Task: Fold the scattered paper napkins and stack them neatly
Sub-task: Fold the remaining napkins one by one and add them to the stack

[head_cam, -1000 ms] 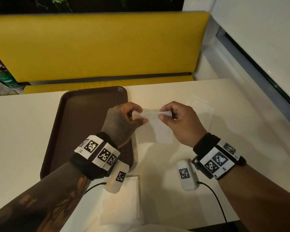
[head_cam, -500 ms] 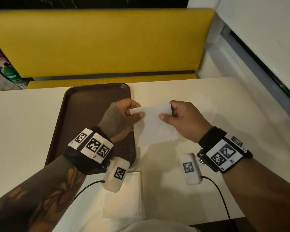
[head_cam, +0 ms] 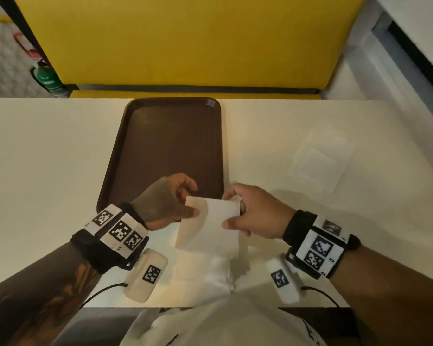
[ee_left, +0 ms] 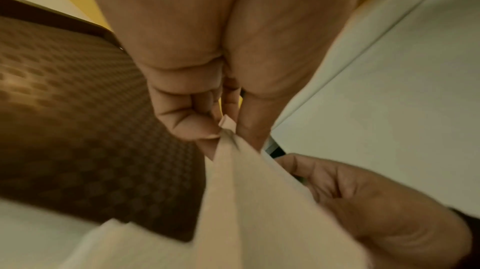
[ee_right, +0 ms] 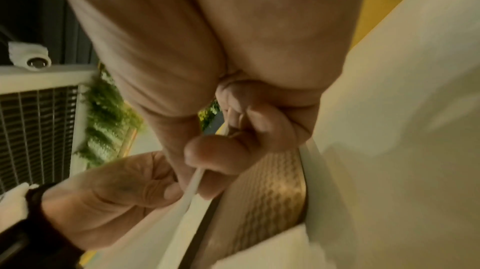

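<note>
Folded napkins (head_cam: 205, 273) are lying at the near bench (head_cam: 48, 171) edge. Just above them, left hand (head_cam: 164, 204) and right hand (head_cam: 254, 212) are each pinching a top corner of a held napkin (head_cam: 210, 226), which is hanging clear of the bench. The brown tray (head_cam: 170, 146) is sitting beyond the left hand. More napkins (head_cam: 321, 159) are lying far right. A yellow seat (head_cam: 185, 41) is standing behind the bench.

Fast-food diner booth: yellow bench (head_cam: 185, 41), brown serving tray (head_cam: 170, 146), pale table (head_cam: 48, 158).
</note>
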Demonstrator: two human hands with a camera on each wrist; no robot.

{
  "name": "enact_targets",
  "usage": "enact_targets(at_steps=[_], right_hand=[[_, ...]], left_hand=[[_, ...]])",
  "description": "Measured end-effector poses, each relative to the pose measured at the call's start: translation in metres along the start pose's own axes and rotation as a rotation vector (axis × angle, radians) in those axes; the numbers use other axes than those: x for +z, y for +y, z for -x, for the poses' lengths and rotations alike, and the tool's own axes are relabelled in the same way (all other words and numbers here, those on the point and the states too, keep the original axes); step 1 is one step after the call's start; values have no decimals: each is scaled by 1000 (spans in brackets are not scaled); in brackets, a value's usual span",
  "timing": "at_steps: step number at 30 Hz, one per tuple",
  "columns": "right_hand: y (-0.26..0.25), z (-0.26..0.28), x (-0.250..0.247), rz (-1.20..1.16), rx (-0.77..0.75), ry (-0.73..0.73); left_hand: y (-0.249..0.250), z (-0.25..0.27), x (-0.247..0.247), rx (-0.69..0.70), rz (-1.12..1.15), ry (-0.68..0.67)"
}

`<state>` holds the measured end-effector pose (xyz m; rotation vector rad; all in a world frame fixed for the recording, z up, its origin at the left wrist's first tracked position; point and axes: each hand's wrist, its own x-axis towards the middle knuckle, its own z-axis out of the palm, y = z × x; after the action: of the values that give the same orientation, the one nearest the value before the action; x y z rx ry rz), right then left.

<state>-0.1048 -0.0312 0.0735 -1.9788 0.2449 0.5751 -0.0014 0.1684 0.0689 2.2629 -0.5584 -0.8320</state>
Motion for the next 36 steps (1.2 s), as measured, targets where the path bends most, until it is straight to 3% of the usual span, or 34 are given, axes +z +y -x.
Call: enact_targets(at_steps=[5, 11, 15, 17, 19, 22, 24, 26, 29, 33, 36], right_hand=[[19, -9, 39, 231, 45, -23], [30, -9, 64, 435, 65, 71], [26, -1, 69, 709, -193, 211], [23, 1, 69, 745, -348, 173], [22, 2, 72, 760, -397, 86], [27, 1, 76, 778, -324, -46], [27, 0, 74, 722, -293, -53], [25, 0, 66, 539, -257, -13], [24, -6, 27, 372, -151, 179], [49, -26, -57, 501, 246, 448], [83, -34, -117, 386, 567, 593]], left_hand=[[-32, 18, 29, -39, -163, -15], [-41, 33, 55, -37, -244, 100], [-35, 46, 60, 104, -459, 191], [-33, 49, 59, 181, -502, 148], [-32, 49, 60, 207, -548, 39], [-25, 46, 63, 208, -607, -68], [-20, 42, 63, 186, -565, -98], [-11, 35, 58, 173, -485, -110], [9, 10, 46, 233, -396, -44], [41, -44, 41, 263, -243, 136], [56, -83, 51, 196, -154, 99]])
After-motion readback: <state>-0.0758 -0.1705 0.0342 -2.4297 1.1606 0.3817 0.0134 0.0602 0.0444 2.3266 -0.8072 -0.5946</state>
